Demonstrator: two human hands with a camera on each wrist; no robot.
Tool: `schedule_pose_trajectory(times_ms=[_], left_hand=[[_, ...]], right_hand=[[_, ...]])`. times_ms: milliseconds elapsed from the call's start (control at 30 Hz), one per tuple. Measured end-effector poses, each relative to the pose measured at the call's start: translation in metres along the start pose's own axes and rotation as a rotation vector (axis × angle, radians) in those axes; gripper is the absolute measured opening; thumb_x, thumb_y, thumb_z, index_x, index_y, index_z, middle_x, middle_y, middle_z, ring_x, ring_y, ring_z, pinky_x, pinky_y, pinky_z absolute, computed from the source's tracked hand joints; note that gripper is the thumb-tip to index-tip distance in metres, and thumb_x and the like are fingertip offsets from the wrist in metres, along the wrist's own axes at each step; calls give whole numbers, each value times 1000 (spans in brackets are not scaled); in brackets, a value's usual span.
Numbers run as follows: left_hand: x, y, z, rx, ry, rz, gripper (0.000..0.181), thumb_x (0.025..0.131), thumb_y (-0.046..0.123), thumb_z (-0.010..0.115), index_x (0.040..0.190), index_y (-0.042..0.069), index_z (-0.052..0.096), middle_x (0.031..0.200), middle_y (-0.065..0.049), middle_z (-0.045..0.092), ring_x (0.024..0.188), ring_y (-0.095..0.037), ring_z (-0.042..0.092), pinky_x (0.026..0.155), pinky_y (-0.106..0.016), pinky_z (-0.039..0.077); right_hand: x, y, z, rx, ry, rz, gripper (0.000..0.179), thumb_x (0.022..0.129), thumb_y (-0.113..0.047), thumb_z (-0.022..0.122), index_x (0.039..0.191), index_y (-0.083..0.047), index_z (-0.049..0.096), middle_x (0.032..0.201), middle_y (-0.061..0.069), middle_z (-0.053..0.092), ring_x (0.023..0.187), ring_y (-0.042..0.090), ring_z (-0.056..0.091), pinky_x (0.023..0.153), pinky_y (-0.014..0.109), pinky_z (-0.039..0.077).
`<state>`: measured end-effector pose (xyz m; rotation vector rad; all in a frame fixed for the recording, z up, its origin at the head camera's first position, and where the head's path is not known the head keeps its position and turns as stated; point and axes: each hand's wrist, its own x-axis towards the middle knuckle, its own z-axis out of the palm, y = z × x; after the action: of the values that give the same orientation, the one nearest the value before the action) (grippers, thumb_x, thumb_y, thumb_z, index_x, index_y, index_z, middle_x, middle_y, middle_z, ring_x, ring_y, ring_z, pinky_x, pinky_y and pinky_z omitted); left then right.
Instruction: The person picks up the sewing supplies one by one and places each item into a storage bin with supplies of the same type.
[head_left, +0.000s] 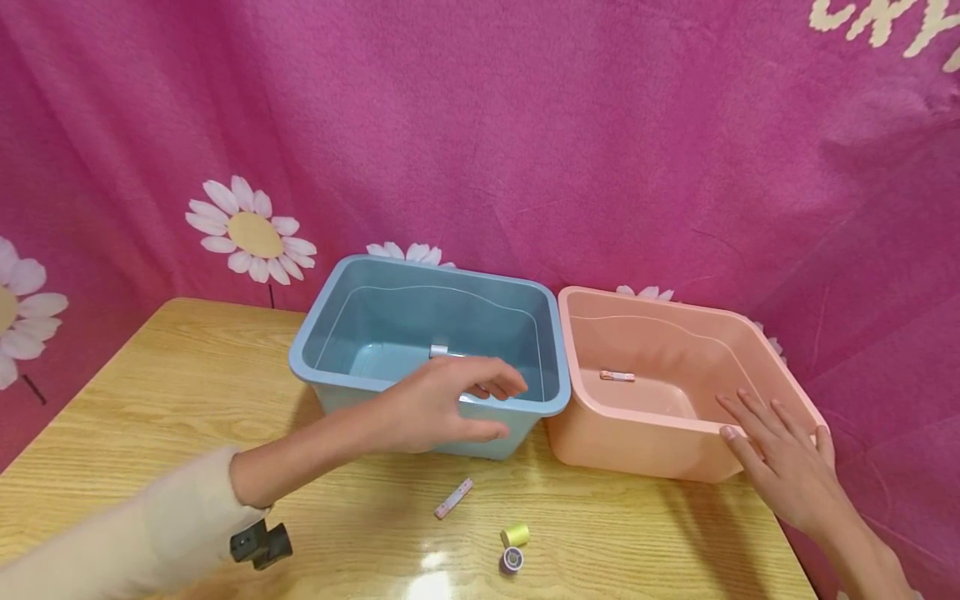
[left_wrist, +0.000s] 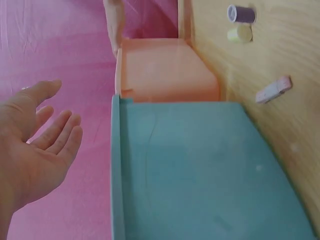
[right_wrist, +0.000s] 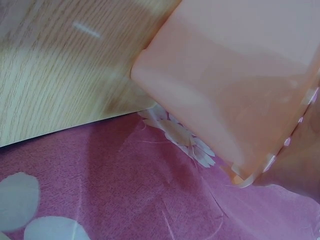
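My left hand point(head_left: 442, 404) hovers over the front rim of a blue plastic bin point(head_left: 450, 312), its fingers loosely bent and holding nothing. Palm and bent fingers show in the left wrist view. Inside that bin lies a small whitish item point(head_left: 438, 351), partly covered by the hand. At the front right rim of a peach-pink bin point(head_left: 637, 446), my right hand point(head_left: 795, 467) rests with fingers spread and fairly straight. A small pink patterned strip point(head_left: 617, 376) lies on this bin's floor.
On the wooden table point(head_left: 225, 375) in front of the bins lie a pink-and-white strip point(head_left: 453, 498), a yellow-green thread spool point(head_left: 515, 534) and a purple thread spool point(head_left: 512, 560). Behind hangs a magenta curtain point(head_left: 480, 133) with daisies. The bins stand side by side.
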<state>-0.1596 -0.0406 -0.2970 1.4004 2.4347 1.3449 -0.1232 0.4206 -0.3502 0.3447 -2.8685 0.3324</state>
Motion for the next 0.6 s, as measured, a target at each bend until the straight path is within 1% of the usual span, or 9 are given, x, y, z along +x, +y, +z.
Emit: schedule_pose_trajectory(times_ms=[133, 233, 333, 567, 600], left_hand=[[-4, 0, 9, -14, -20, 30, 40, 84, 11, 82, 120, 7, 65, 115, -1, 68, 103, -10, 65, 92, -23, 50], [-7, -2, 16, -17, -39, 29, 42, 84, 12, 82, 121, 7, 65, 116, 0, 68, 104, -10, 65, 90, -22, 50], [-10, -5, 23, -31, -64, 5, 43, 84, 11, 82, 123, 7, 64, 118, -2, 67, 105, -12, 65, 90, -23, 51], [-19, -16, 44, -38, -145, -107, 45, 86, 13, 80, 128, 12, 63, 122, 4, 66, 111, -7, 62, 94, -25, 48], [-21, -17, 47, -54, -160, -130, 46, 86, 12, 80, 129, 12, 62, 123, 3, 65, 112, -8, 62, 89, -25, 52]], right_hand=[[-1, 0, 1, -2, 3, 1, 50, 107, -31, 45, 156, -26, 36, 161, 15, 27, 142, 53, 18, 101, 76, -16], [-1, 0, 1, 1, 0, 1, 50, 107, -31, 45, 156, -26, 36, 161, 14, 26, 142, 53, 18, 101, 76, -17], [-1, 0, 1, -1, 3, 1, 50, 107, -31, 44, 156, -26, 36, 161, 13, 26, 142, 53, 18, 101, 76, -16], [0, 0, 0, -7, 4, 6, 50, 107, -31, 44, 156, -26, 36, 161, 14, 26, 142, 53, 18, 101, 76, -15], [1, 0, 0, -8, 4, 8, 50, 107, -31, 44, 156, -26, 36, 161, 14, 26, 142, 53, 18, 101, 77, -15]])
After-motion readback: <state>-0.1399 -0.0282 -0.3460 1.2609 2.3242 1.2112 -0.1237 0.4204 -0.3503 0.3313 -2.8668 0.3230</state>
